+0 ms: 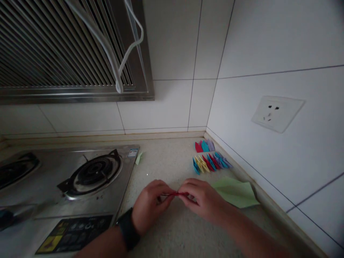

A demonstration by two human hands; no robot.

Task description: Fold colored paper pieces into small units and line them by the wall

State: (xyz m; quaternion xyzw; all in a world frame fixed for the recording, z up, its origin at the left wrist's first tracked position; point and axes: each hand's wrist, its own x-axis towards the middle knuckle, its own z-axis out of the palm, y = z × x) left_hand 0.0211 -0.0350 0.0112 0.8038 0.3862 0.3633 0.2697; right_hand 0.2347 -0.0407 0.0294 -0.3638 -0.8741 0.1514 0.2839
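A small piece of folded red paper (176, 194) is pinched between my two hands above the counter. My left hand (153, 199), with a dark watch on the wrist, grips its left end with thumb and fingers. The right end sits in the closed fingers of my right hand (200, 197). Most of the paper is hidden by my fingers. Beyond my right hand stands a row of folded paper pieces (211, 162) in blue, yellow, red and purple. A shorter group of folded pieces (205, 146) lies behind it. Light green paper (235, 191) lies beside my right forearm.
To the left is a steel gas stove (126, 172) with a black burner (96, 172). A small green scrap (139, 158) lies at its edge. A range hood (149, 86) with a hanging white hose (107, 50) is overhead. A socket (278, 113) is on the right tiled wall.
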